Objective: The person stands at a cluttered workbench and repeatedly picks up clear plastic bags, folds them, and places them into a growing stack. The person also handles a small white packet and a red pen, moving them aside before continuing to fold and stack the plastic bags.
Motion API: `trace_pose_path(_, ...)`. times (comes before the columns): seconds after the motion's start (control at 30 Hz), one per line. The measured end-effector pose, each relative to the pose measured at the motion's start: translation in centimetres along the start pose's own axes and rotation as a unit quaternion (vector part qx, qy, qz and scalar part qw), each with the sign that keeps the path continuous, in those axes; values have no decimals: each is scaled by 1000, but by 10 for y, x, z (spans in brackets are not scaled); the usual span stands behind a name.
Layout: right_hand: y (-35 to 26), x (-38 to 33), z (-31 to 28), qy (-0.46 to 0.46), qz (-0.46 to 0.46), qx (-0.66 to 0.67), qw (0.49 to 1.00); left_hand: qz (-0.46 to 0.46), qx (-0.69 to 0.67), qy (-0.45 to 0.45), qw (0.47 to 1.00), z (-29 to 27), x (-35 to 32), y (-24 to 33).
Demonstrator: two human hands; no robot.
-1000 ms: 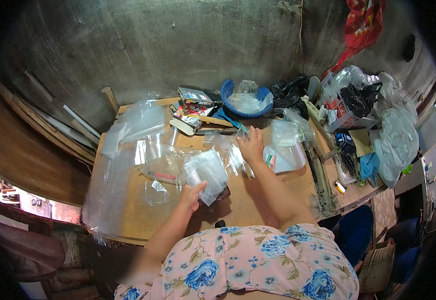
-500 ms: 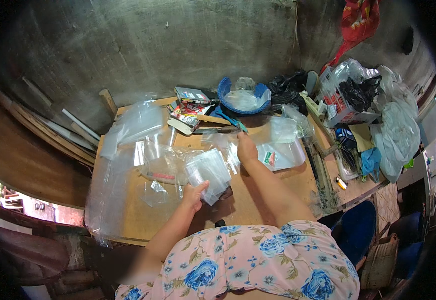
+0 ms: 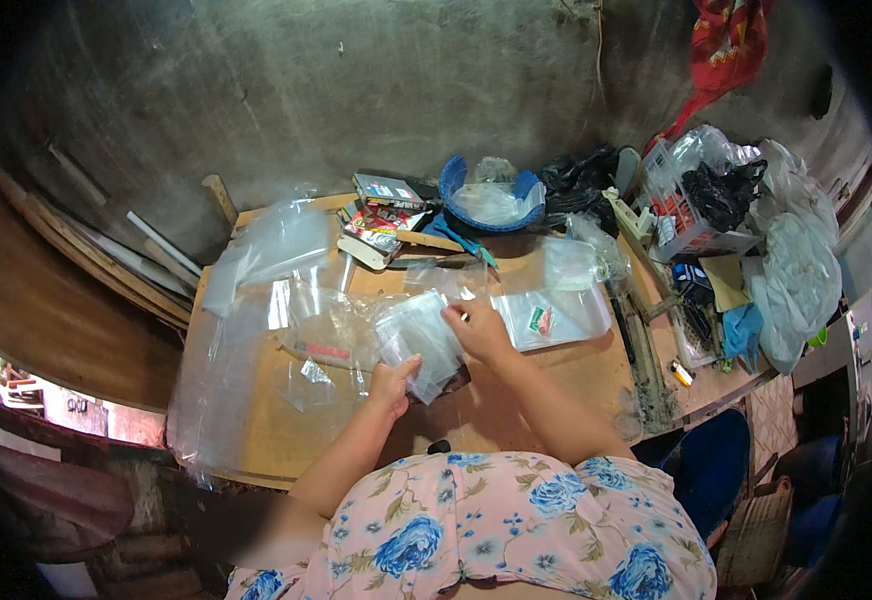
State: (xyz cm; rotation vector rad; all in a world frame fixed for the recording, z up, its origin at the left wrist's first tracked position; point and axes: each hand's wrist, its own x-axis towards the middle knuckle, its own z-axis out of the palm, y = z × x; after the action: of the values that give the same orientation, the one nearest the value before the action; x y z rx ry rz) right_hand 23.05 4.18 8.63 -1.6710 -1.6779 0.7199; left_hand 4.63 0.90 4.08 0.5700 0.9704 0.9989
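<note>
As the left hand grasps its near side, the plastic stack: a slightly fanned sheaf of small clear pieces above the table; whether it rests there is hard to tell.
Left-hand grip: firm around the stack, thumb laid across the top piece.
Right hand: at the stack's right edge, thumb and fingertips drawn together; whether they pinch a piece cannot be told.
Done: many pieces already lie one over another in the stack.
Left over: the stack's corners sit uneven, so its handling looks unfinished; wrinkled plastic lies loose just left of the stack, and a large clear sheet spreads farther left, both apparently separate from it.
Flat plastic: right of the stack, bearing a small coloured label.
Blue basket: beyond the stack, with more clear plastic inside.
</note>
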Motion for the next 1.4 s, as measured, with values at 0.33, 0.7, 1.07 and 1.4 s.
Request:
trace_pose_path(0.33,9,-23,8,-91,187,479,853,-13,-97,-86,991,4,-8,3)
trace_pose_path(0.7,-14,-63,-2,161,-18,163,973,-4,-5,-80,997,14,-27,3)
trace_pose_path(1.07,-5,-70,-6,158,-27,113,981,24,32,-103,994,20,-35,-7)
trace_pose_path(1.4,20,-55,-4,99,126,364,918,18,7,-97,995,26,-38,-2)
